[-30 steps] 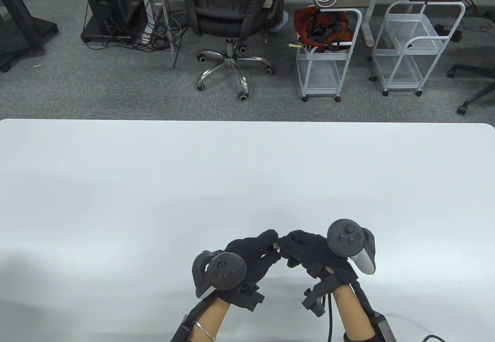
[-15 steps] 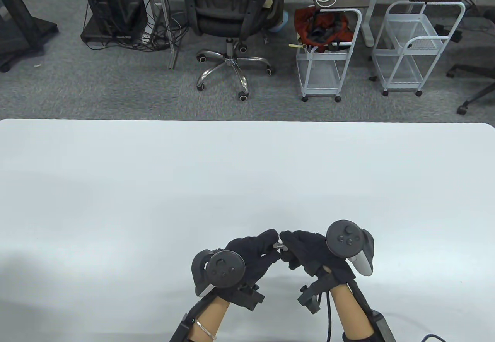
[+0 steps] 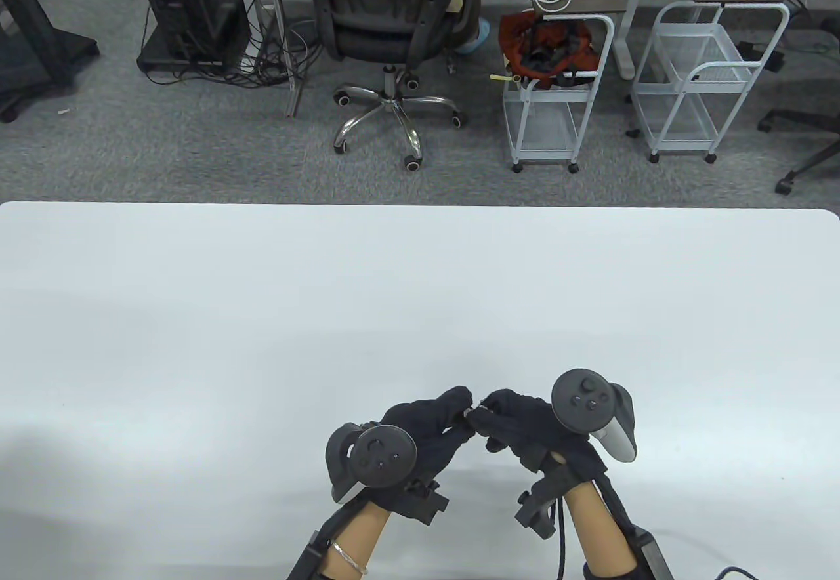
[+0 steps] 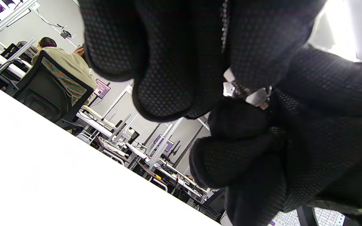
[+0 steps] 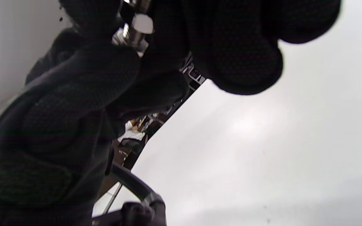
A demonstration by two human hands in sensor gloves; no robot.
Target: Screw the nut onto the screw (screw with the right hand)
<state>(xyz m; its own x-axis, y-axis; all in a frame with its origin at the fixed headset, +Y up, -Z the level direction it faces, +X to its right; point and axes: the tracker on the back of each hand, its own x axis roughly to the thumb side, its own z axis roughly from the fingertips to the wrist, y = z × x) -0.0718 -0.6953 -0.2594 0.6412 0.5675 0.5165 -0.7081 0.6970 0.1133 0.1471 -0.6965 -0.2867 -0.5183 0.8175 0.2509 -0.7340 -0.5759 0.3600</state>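
Observation:
My two gloved hands meet fingertip to fingertip low over the white table [image 3: 262, 317] near its front edge. My left hand [image 3: 459, 413] pinches a small metal screw [image 4: 236, 89], whose threaded shaft points toward the right hand. My right hand [image 3: 489, 417] pinches the metal nut [image 4: 259, 96] that sits on the shaft. In the table view only a glint of metal, the nut [image 3: 482, 404], shows between the fingertips. In the right wrist view the screw [image 5: 134, 31] shows at the top, between the fingers of both hands. Most of both parts is hidden by the gloves.
The table's far edge [image 3: 420, 205] lies well beyond the hands. Past it on the floor stand an office chair [image 3: 394, 29] and two white wire carts [image 3: 558, 101].
My right hand's fingers have shifted around the nut and its tracker has turned slightly to the left. The gap with bare metal seen half a second ago has closed. The left hand stays still.

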